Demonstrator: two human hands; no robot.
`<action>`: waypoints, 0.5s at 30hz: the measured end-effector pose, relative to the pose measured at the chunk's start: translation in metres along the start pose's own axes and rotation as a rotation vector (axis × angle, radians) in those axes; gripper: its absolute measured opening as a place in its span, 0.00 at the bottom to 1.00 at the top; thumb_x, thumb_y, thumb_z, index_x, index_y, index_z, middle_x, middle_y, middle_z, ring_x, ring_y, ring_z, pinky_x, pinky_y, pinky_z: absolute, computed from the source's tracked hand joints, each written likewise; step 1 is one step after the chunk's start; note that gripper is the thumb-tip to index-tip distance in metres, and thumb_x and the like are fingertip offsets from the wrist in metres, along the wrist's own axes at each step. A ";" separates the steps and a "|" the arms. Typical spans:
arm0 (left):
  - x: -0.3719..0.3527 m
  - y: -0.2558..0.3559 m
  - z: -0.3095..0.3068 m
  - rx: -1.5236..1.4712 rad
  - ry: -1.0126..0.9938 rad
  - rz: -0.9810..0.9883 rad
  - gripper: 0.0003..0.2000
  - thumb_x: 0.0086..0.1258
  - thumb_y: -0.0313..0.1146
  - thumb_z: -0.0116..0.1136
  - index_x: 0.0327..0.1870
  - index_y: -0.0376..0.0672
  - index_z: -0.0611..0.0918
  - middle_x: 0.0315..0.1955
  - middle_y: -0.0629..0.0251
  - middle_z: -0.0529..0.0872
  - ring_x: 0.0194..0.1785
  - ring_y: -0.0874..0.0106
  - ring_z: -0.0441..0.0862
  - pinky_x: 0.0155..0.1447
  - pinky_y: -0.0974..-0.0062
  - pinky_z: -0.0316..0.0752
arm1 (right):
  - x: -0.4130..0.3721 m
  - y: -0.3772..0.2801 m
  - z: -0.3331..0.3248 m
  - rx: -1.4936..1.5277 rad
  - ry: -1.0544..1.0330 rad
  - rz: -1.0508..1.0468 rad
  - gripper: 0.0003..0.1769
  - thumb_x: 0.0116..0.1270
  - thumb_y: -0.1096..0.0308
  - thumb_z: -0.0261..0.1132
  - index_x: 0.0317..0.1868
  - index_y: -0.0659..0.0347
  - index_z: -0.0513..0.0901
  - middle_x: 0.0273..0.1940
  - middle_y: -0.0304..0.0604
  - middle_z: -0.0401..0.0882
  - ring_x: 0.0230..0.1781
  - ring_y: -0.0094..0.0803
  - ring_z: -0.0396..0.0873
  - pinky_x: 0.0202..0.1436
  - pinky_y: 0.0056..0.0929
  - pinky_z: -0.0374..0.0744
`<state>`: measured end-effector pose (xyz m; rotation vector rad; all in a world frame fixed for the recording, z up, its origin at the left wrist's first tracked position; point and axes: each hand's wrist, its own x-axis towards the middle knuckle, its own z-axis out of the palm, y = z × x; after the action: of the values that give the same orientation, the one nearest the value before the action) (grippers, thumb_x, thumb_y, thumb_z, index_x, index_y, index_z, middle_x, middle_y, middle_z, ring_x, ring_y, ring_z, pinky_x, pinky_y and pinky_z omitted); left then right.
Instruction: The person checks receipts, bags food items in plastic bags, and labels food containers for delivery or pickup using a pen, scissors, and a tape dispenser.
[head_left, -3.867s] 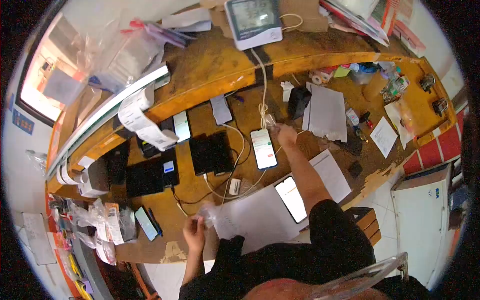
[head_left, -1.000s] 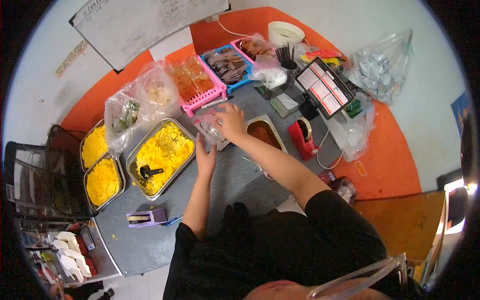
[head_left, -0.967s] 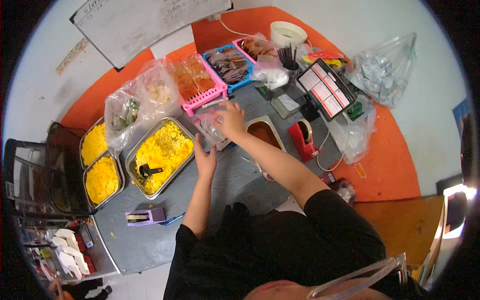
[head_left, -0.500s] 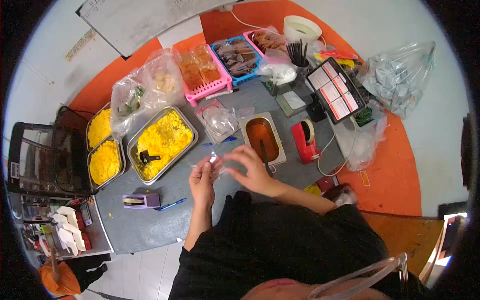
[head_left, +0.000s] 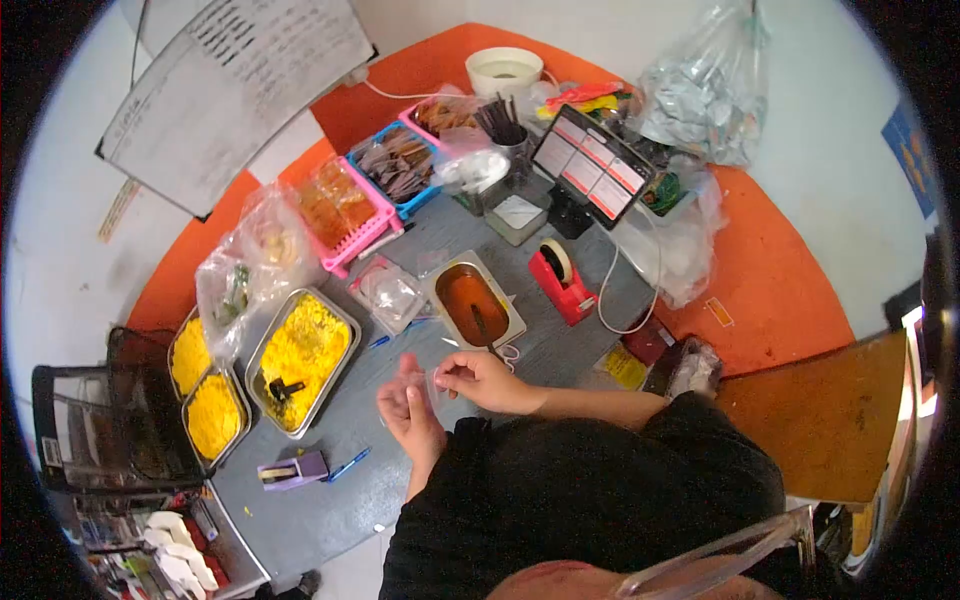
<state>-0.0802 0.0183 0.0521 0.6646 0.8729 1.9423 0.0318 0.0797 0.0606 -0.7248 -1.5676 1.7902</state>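
Note:
A small clear plastic bag [head_left: 433, 390] is stretched between my two hands above the front of the grey table. My left hand [head_left: 412, 412] grips one side of it, thumb pressed toward the fingers. My right hand [head_left: 484, 381] pinches its other edge between thumb and fingertips. Just beyond my right hand stands a metal pan of reddish-brown sauce [head_left: 462, 300] with a dark-handled ladle [head_left: 482, 325] in it. A stack of clear plastic bags [head_left: 391, 293] lies on the table past my left hand.
Left stands a metal tray of yellow rice [head_left: 312, 340] with a black scoop [head_left: 284, 389]. A purple tape dispenser [head_left: 293, 470] and blue pen [head_left: 348, 465] lie nearer. To the right are a red tape dispenser [head_left: 566, 283] and a tablet [head_left: 592, 168]. Coloured baskets [head_left: 352, 245] line the back.
My head view has turned, shifting the table's contents left. My right hand's spread fingers have closed onto the bag's edge. A person in orange at lower left has mostly left view.

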 end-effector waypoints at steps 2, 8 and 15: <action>-0.002 0.004 0.012 0.507 0.337 0.284 0.11 0.60 0.27 0.55 0.40 0.43 0.68 0.55 0.50 0.64 0.59 0.62 0.63 0.58 0.64 0.61 | -0.001 0.002 -0.005 -0.109 0.126 -0.189 0.05 0.59 0.73 0.59 0.31 0.67 0.75 0.30 0.36 0.74 0.30 0.20 0.73 0.32 0.19 0.72; -0.008 0.014 -0.002 1.167 -0.105 0.390 0.15 0.53 0.23 0.60 0.42 0.38 0.70 0.40 0.61 0.72 0.45 0.71 0.71 0.47 0.77 0.65 | -0.016 -0.023 -0.018 -0.379 0.002 -0.242 0.07 0.53 0.71 0.64 0.27 0.65 0.75 0.28 0.44 0.76 0.29 0.33 0.76 0.32 0.28 0.72; -0.001 0.025 0.016 1.015 -0.301 0.066 0.04 0.57 0.27 0.58 0.29 0.36 0.78 0.26 0.63 0.80 0.34 0.73 0.76 0.42 0.78 0.68 | -0.022 -0.018 -0.027 -0.385 0.036 -0.111 0.07 0.51 0.70 0.64 0.26 0.64 0.75 0.27 0.43 0.77 0.30 0.32 0.77 0.32 0.29 0.73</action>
<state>-0.0808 0.0131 0.0811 1.5239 1.6392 1.2893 0.0682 0.0814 0.0747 -0.8220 -1.9132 1.4025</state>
